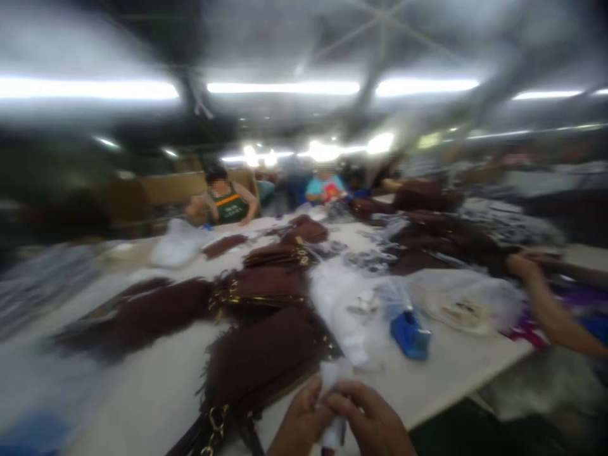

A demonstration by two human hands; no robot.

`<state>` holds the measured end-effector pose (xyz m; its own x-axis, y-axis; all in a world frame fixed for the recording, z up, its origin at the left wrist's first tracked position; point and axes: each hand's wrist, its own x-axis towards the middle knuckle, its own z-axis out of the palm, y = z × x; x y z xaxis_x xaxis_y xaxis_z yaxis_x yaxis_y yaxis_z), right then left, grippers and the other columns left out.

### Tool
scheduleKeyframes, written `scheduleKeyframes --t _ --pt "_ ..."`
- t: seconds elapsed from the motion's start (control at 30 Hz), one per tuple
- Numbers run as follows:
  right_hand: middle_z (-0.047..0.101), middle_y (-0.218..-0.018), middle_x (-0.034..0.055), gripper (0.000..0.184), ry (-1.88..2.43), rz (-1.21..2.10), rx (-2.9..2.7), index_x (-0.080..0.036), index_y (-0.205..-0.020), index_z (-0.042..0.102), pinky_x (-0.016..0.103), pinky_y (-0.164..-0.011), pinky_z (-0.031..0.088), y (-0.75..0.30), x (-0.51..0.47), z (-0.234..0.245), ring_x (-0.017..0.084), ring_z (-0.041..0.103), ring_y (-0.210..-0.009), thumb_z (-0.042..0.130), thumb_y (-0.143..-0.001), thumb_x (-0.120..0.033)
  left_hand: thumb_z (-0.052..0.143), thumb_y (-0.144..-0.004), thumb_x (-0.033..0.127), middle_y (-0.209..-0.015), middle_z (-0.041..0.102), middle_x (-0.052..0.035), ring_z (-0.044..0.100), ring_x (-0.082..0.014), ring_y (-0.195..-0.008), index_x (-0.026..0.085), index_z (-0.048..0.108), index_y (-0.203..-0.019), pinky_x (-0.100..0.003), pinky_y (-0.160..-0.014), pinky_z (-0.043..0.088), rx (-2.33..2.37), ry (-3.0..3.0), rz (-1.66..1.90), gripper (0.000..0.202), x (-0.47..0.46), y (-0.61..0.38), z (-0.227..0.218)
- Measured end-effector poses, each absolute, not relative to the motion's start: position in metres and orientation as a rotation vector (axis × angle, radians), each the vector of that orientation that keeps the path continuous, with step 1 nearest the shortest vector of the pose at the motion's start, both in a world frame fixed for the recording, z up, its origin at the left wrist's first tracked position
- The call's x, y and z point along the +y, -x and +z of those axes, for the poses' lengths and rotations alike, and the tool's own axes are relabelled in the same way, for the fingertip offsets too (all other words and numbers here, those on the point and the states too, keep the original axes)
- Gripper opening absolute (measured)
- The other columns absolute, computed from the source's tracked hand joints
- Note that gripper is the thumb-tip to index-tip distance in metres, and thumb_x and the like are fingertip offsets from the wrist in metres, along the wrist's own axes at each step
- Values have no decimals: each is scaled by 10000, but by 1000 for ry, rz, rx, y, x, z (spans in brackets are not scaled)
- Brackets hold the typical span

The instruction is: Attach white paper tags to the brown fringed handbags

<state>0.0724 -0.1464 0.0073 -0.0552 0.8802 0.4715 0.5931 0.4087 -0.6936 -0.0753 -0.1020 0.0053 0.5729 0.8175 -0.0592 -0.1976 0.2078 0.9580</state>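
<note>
Both of my hands are close together at the front edge of the white table (427,386). My left hand (303,415) and my right hand (365,415) pinch a small white strip (330,373), perhaps paper or thin wrapping; blur hides its exact kind. Just beyond my hands lies a dark brown fringed handbag (266,354) with a gold chain (216,424) trailing off its near side. More brown handbags (266,285) with gold zips and chains lie in a row behind it.
A blue tape dispenser (411,334) stands right of the white wrapping sheets (346,310). Beside it is a clear plastic bag (468,301). A co-worker's arm (546,297) reaches in from the right. Two people sit across the table, one in a green apron (232,206).
</note>
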Motion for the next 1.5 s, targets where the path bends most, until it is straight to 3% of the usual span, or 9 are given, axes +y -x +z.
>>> scheduleKeyframes --t 0.17,0.27,0.37,0.47,0.6,0.83,1.03,1.33,1.5 --pt "693 -961 -15 240 1276 403 -1572 -314 -1018 696 181 -728 493 -63 -155 5 143 647 -806 490 -894 -317 795 -646 387 -674 575 -14 489 -93 -550 173 678 -957 -181 -511 377 662 -845 754 395 -97 75 -9" --pt "649 -1116 33 252 1231 398 -1514 -314 -1046 689 214 -832 487 -76 -161 0 172 629 -975 492 -895 -270 826 -596 386 -649 589 -20 502 -107 -528 169 679 -882 -191 -481 393 681 -841 713 388 -91 63 -21" --pt "606 -1205 72 209 1279 552 -1299 -275 -1027 677 303 -963 441 -98 -163 -7 233 559 -1132 539 -877 -323 743 -701 433 -546 533 10 411 -69 -400 153 650 -950 -171 -384 327 689 -855 674 386 -92 45 -31" --pt "652 -1090 101 348 1267 948 -998 -226 -1091 624 350 -850 501 -113 -160 -18 254 615 -1000 579 -837 -459 646 -788 467 -532 513 26 379 -62 -362 141 587 -1081 -170 -352 315 636 -937 690 442 -96 24 -37" --pt "678 -953 92 538 1184 1200 -655 -202 -1112 590 332 -687 513 -121 -150 -38 241 644 -819 695 -706 -539 579 -833 491 -648 566 0 449 -91 -446 149 519 -1175 -194 -400 382 658 -1090 699 487 -98 2 -36" --pt "654 -764 17 271 1176 1309 -596 -168 -805 646 273 -689 488 -147 -129 -47 175 605 -727 695 -731 -425 492 -883 477 -818 612 -36 541 -122 -608 158 520 -1155 -197 -497 429 794 -1357 663 420 -85 -16 -41" --pt "633 -719 -8 246 1272 1119 -482 -174 -824 633 232 -585 465 -192 -87 -38 140 573 -650 699 -722 -388 429 -906 420 -784 654 -65 621 -160 -608 114 437 -1286 -241 -514 452 899 -1494 585 487 -31 -35 -56" --pt "671 -808 7 298 1280 1145 -355 -189 -889 636 245 -608 502 -231 -67 -53 158 608 -705 719 -722 -420 457 -875 214 -1023 647 -158 577 -251 -1036 115 630 -995 -348 -919 394 1317 -1968 592 233 92 -141 -45" --pt "683 -790 0 318 1321 1185 -290 -194 -896 652 248 -618 512 -241 -70 -58 161 623 -699 739 -703 -431 596 -808 351 -1010 650 -184 575 -308 -1036 111 653 -882 -367 -852 409 1451 -1886 492 257 119 -175 -68"
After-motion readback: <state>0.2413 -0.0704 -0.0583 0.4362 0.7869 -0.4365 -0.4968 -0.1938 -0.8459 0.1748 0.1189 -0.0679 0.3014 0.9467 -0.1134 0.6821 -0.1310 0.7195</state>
